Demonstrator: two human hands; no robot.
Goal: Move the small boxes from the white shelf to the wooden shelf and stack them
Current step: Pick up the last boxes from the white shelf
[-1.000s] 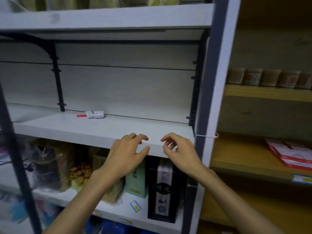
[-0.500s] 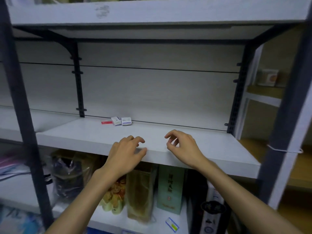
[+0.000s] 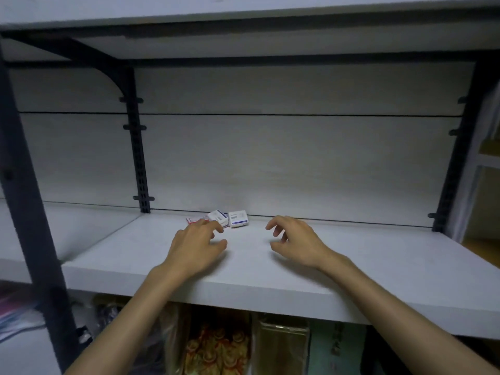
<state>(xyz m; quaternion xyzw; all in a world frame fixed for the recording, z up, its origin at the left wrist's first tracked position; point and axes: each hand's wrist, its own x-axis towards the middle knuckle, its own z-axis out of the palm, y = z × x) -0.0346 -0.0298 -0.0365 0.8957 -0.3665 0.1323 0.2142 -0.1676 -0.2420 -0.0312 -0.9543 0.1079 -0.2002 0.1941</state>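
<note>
Nearest to me, at 6 o'clock, my two forearms cross the front edge of the white shelf (image 3: pixel 378 282). A moment ago my hands were only at this edge; now both have gone over the board, toward the back. My left hand (image 3: pixel 196 246) is at about 11 o'clock, its fingers loosely curled and grasping nothing; the fingertips (image 3: pixel 216 226) reach up to the small boxes (image 3: pixel 228 219), but I cannot tell if they already touch. My right hand (image 3: pixel 296 243) is at about 1 o'clock, also relaxed and empty, hanging over the bare board a little apart from the boxes.

Farther, at 12 o'clock against the back panel, the boxes lie together: two white ones side by side, the left one tilted, and a flat reddish one (image 3: pixel 193 220) partly hidden behind my left fingers.

The wooden shelf (image 3: pixel 489 147) shows only as a strip at 3 o'clock. I judge that no box from this group is moved yet; the grasp comes next.
</note>
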